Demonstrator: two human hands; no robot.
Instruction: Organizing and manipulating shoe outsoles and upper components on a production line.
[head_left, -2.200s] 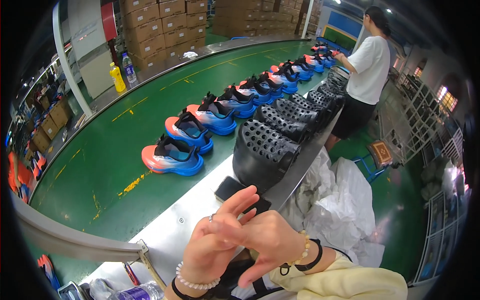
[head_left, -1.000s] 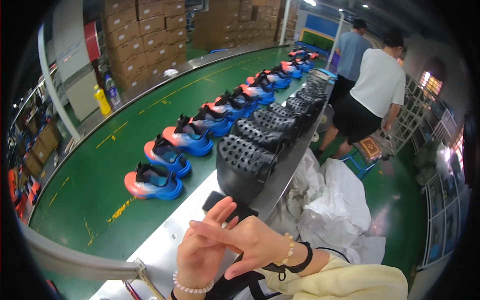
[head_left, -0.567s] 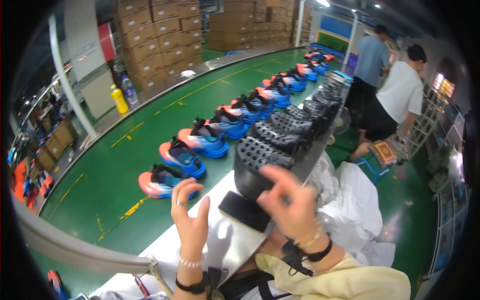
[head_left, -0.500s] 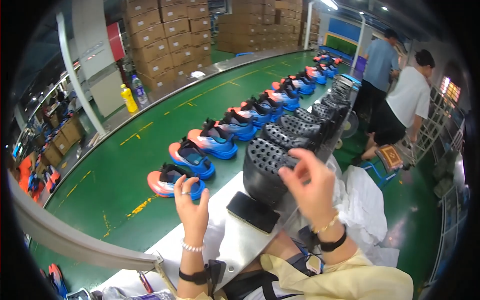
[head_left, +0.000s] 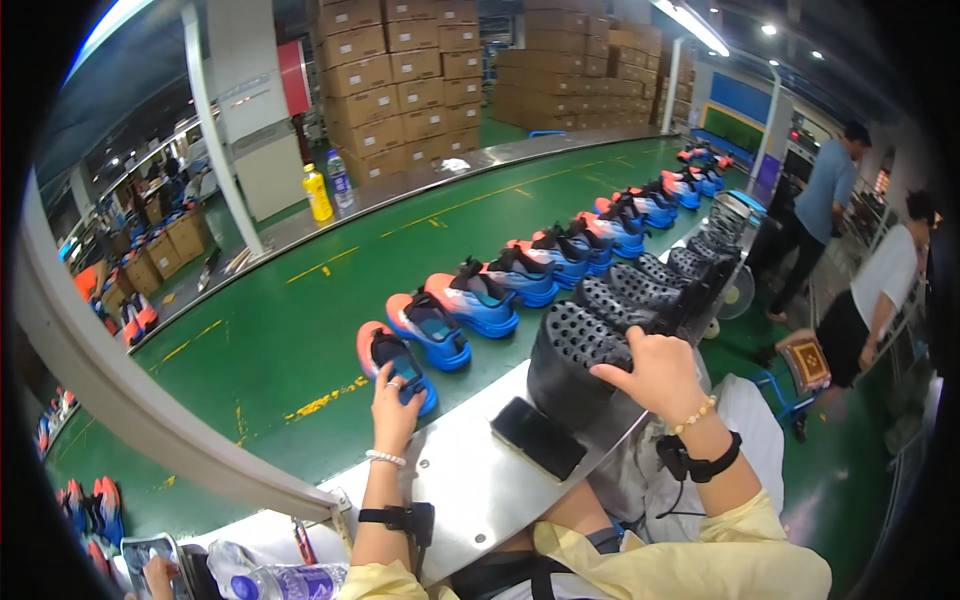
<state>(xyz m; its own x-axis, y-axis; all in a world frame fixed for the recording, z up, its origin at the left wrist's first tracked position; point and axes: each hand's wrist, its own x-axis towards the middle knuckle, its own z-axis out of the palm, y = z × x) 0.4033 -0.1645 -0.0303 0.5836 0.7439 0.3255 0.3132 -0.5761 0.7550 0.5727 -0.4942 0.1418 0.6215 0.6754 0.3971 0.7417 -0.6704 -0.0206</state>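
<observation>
My left hand point(head_left: 394, 412), with a ring and a beaded bracelet, has its fingers closed at the collar of the nearest running shoe point(head_left: 372, 345). The shoe is orange-red, white and blue with a dark opening, and sits on the green belt. My right hand point(head_left: 665, 375) is at the edge of the nearest black piece with a perforated top point(head_left: 580, 340). Its thumb stands apart from the fingers, and I see nothing held. Further fingertips of that hand are hidden. A dark phone point(head_left: 540, 438) lies on the metal ledge between my hands.
Several similar shoes point(head_left: 525, 275) and black perforated pieces point(head_left: 645, 280) line up into the distance. A grey curved bar point(head_left: 170, 440) crosses at left. Two bottles point(head_left: 318, 192) stand on the far edge. Two people point(head_left: 870, 300) are at right, near a blue stool point(head_left: 780, 395); cartons point(head_left: 400, 90) are stacked behind.
My left hand has reached the nearest shoe, which is now turned at more of an angle. My right hand has lowered to the black perforated piece. The view has shifted left.
</observation>
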